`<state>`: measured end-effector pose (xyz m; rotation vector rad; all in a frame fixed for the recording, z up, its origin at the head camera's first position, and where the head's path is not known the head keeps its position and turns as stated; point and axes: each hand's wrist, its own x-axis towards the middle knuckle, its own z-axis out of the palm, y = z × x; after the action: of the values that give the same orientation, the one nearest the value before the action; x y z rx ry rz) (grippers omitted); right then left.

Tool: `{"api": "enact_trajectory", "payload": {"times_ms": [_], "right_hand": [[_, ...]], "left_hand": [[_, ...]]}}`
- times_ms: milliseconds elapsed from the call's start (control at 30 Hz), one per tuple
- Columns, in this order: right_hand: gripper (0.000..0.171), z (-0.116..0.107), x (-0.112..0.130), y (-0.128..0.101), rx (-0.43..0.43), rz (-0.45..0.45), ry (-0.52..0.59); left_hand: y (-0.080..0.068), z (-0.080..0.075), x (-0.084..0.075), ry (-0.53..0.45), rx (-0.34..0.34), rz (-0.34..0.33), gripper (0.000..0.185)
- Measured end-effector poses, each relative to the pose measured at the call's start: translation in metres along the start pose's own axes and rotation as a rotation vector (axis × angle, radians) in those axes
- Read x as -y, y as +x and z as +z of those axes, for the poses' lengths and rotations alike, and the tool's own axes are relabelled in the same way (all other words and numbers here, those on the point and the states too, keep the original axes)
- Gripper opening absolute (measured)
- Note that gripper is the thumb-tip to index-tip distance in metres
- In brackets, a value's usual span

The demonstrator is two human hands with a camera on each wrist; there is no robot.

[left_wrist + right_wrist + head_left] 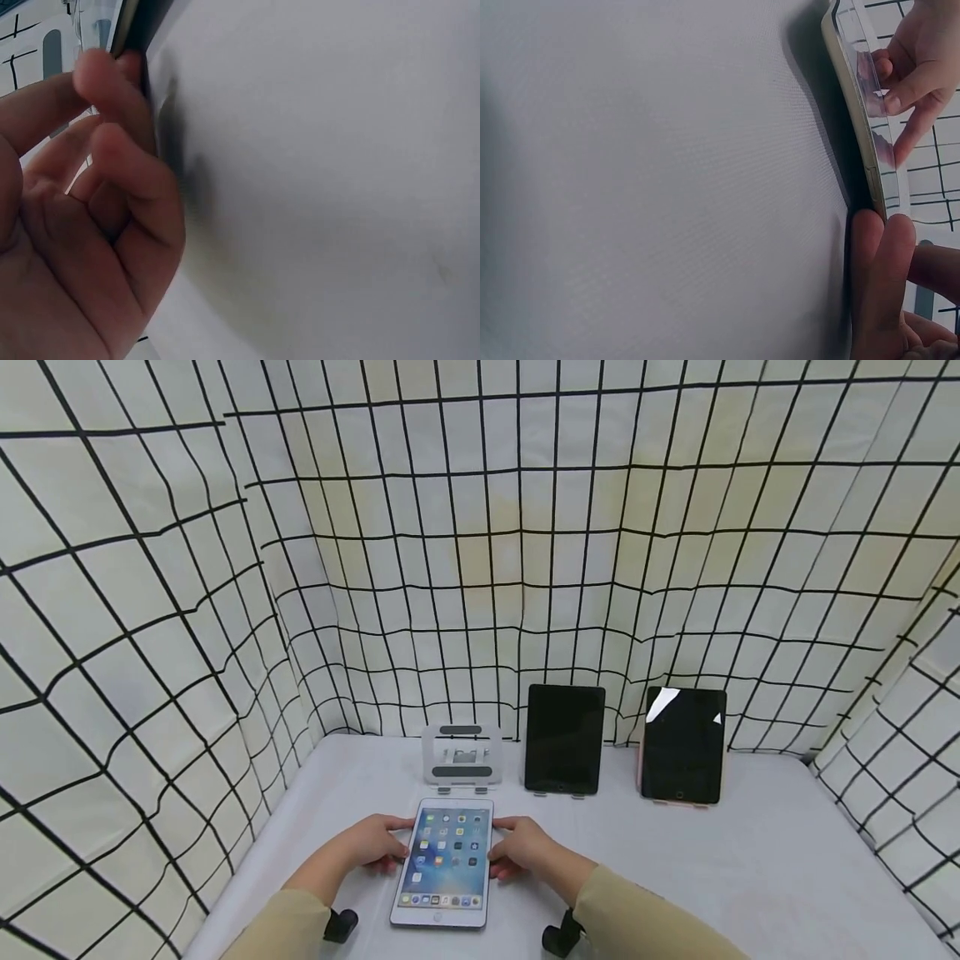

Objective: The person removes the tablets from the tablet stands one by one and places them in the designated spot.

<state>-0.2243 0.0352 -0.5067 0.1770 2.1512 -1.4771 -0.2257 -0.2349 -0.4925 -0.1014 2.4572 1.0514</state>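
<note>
A white tablet (445,860) with a lit home screen full of app icons lies face up between my two hands, low in the middle of the head view. My left hand (369,843) grips its left edge, thumb and fingers at the side. On the opposite edge, my right hand (527,847) holds it in the same way. From the right wrist, the tablet's thin side (861,120) shows over a dark shadow on the white cloth. Bent fingertips of the left hand (112,180) meet the tablet's edge in the left wrist view.
Just behind the tablet stands a clear stand (461,772) with grey pads. Right of it, a black-screened tablet (564,739) leans upright on a stand, and another dark tablet (682,747) stands farther right. White cloth walls with black grid lines (517,535) enclose the white table (765,843).
</note>
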Motion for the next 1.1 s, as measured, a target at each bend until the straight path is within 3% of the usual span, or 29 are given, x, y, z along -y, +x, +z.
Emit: {"api": "enact_trajectory", "payload": {"times_ms": [200,400,700,1100], "right_hand": [[0.062,0.0019,0.0061,0.0006,-0.020,0.000,-0.026],[0.064,0.0046,0.0063,0.0023,-0.017,0.005,-0.023],[0.067,0.0047,0.0040,0.0023,-0.017,0.012,-0.048],[0.075,-0.0007,0.0016,0.0001,0.050,-0.001,-0.184]], "left_hand": [[-0.0014,-0.0042,-0.0023,0.039,0.023,-0.045,0.063],[-0.0026,-0.0027,-0.0027,0.084,-0.015,-0.069,0.062],[-0.0041,-0.0029,0.0016,0.089,0.022,-0.035,0.066],[-0.0067,-0.0024,-0.0029,0.127,0.032,-0.055,0.069]]}}
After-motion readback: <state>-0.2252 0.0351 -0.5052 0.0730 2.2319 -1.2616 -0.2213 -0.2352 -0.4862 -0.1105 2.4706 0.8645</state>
